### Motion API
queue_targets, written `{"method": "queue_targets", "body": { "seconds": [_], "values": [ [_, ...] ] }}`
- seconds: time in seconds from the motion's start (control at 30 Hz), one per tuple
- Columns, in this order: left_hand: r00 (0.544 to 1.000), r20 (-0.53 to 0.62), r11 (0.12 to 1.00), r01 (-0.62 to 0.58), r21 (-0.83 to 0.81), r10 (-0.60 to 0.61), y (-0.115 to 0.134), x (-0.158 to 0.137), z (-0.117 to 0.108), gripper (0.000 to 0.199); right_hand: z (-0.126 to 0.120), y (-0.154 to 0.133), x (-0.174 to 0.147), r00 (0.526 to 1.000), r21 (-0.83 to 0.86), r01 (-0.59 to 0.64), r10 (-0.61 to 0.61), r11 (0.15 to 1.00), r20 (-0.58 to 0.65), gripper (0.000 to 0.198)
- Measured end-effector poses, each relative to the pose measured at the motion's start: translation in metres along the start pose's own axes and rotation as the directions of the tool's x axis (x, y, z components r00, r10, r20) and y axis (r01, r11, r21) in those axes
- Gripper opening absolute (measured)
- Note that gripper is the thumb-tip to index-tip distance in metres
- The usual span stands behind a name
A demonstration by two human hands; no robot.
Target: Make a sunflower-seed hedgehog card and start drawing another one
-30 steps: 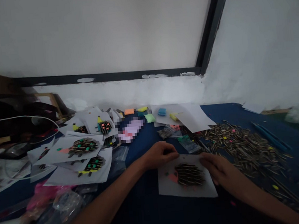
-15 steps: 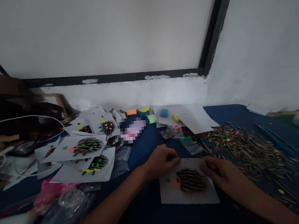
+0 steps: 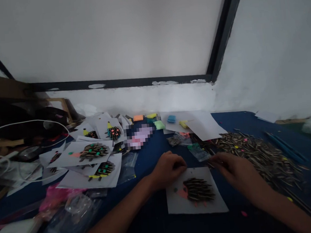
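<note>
At five o'clock, the hedgehog picture (image 3: pixel 198 190) seems steadied by the curled left hand (image 3: pixel 169 169). The right hand (image 3: pixel 234 168) is half closed near sunflower seeds (image 3: pixel 259 154); either's hold cannot be told. Seed-picking seems in hand; fine pinching is needed.

**Single head cam, looking forward and down**

It's worn on the person's head, so you're peering over the worktop (image 3: pixel 153 149) from just above. The left hand (image 3: pixel 169 169) and right hand (image 3: pixel 235 169) sit pretty close, low in view; the pale wall (image 3: pixel 275 55) and framed panel (image 3: pixel 123 36) fill the top.
</note>
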State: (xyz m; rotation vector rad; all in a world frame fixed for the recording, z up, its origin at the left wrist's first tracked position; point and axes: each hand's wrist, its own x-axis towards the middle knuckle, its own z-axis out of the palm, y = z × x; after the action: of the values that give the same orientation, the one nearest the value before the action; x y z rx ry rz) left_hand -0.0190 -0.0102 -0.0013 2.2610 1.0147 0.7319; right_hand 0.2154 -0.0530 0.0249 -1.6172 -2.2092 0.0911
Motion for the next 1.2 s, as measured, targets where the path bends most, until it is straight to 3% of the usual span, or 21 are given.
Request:
{"method": "queue_targets", "body": {
  "seconds": [0.1,0.23,0.43,0.63,0.7,0.8,0.93,1.0,1.1,1.2],
  "values": [
    [1.000,-0.004,1.000,-0.020,0.006,0.020,-0.003,0.002,0.001,0.010,0.004,-0.002,0.007,0.989,-0.166,0.123,-0.135,0.978,-0.061,0.025],
    [1.000,-0.017,0.999,-0.017,0.031,0.017,-0.004,0.006,0.005,0.013,0.013,-0.005,0.019,0.972,-0.348,0.195,-0.229,0.917,-0.058,0.029],
    [0.999,-0.007,0.997,0.032,0.066,-0.031,-0.001,0.012,0.006,0.016,0.019,0.000,0.027,0.967,-0.351,0.211,-0.248,0.912,-0.064,0.024],
    [0.995,-0.084,0.998,0.061,0.029,-0.058,-0.001,0.017,0.012,0.016,0.005,0.004,0.026,0.957,-0.308,0.152,-0.217,0.939,-0.192,0.025],
    [0.986,-0.158,0.997,0.069,0.042,-0.061,0.001,0.017,0.012,0.015,-0.003,0.006,0.026,0.950,-0.247,0.105,-0.170,0.963,-0.260,0.028],
    [0.959,-0.281,0.999,0.042,0.023,-0.034,0.007,0.017,0.010,0.016,-0.014,0.008,0.025,0.950,-0.049,-0.012,-0.004,0.999,-0.313,0.027],
    [0.938,-0.347,0.972,-0.067,-0.224,-0.016,0.018,0.024,0.009,0.033,-0.020,0.003,0.024,0.975,0.296,-0.092,0.147,0.951,-0.168,0.027],
    [0.947,-0.313,0.922,-0.051,-0.384,-0.078,0.022,0.030,0.012,0.042,-0.019,-0.003,0.023,0.986,0.441,-0.098,0.148,0.892,-0.079,0.027],
    [0.978,-0.138,0.766,0.031,-0.642,-0.155,0.024,0.035,0.017,0.029,-0.015,-0.012,0.021,0.987,0.565,-0.146,0.158,0.812,0.028,0.026],
    [0.973,-0.057,0.641,0.103,-0.761,-0.224,0.025,0.034,0.017,0.028,-0.010,-0.016,0.019,0.975,0.644,-0.173,0.224,0.746,0.002,0.019]
  ]
}}
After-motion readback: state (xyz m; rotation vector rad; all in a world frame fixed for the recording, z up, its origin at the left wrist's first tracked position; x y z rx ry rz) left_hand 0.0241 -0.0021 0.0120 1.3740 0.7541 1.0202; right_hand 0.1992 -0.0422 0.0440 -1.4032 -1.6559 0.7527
